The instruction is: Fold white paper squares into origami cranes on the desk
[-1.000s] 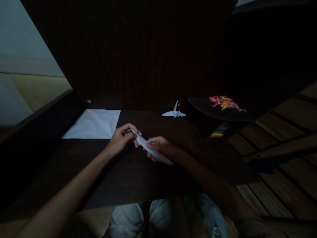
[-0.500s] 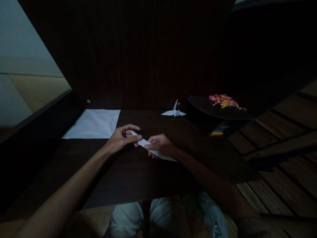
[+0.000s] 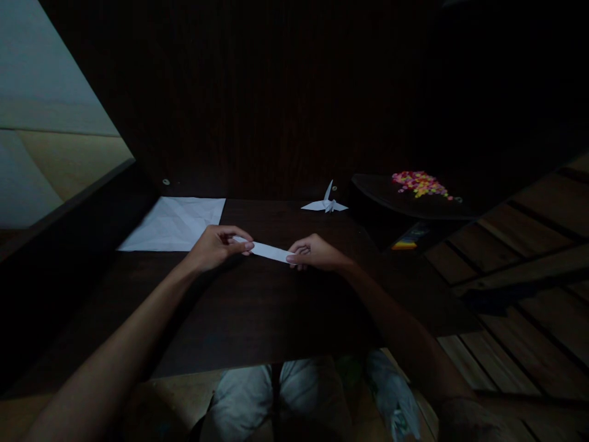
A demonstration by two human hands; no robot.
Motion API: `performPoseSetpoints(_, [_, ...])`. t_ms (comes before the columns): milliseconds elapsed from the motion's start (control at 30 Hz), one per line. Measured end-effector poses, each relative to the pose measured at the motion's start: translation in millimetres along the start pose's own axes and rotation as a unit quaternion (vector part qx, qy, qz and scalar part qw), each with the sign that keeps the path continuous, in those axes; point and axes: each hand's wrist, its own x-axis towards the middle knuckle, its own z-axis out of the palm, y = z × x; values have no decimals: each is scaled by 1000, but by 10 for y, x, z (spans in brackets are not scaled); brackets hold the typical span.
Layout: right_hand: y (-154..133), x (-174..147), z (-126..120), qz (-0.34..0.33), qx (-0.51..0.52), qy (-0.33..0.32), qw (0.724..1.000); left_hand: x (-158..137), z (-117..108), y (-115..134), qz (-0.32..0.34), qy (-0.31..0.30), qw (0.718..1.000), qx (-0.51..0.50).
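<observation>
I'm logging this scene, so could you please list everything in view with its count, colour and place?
paper strip: one, white, folded narrow, held over the desk between both hands
sheet: one, white, creased, flat on the desk's far left
crane: one, white, folded paper, at the desk's far edge
beads: a pile, pink and yellow, on the dark tray
tray: one, dark, right of the crane
desk: one, dark wood, under the hands
floor: wooden boards, at right
left hand: fingers pinch the strip's left end
right hand: fingers pinch the strip's right end
</observation>
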Motion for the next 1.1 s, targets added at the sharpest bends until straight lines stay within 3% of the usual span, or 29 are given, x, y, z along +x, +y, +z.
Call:
performPoseSetpoints(100, [33, 13, -70, -30, -64, 41, 997, 21, -88, -41, -2, 6, 1000, 30])
performPoseSetpoints(233, [56, 22, -114, -87, -180, 119, 973, 24, -142, -33, -28, 8, 995, 96])
performPoseSetpoints(333, [60, 22, -128, -109, -187, 157, 964, 26, -161, -34, -31, -8, 994, 104])
performPoseSetpoints(433, [45, 10, -130, -116, -123, 178, 969, 20, -180, -38, -28, -44, 995, 90])
performPoseSetpoints(567, [-28, -34, -91, -118, -14, 155, 981, -39, -148, 49, -40, -161, 981, 97])
performPoseSetpoints(667, [-104, -63, -8, -120, 37, 133, 983, -104, -40, 142, -45, -236, 967, 82])
performPoseSetpoints(833, [-149, -24, 173, -122, 116, 104, 980, -167, 217, 168, -80, -302, 950, -11])
performPoseSetpoints(1100, [-118, 53, 220, -142, 237, 154, 949, -186, 405, 111, -125, -255, 945, -162])
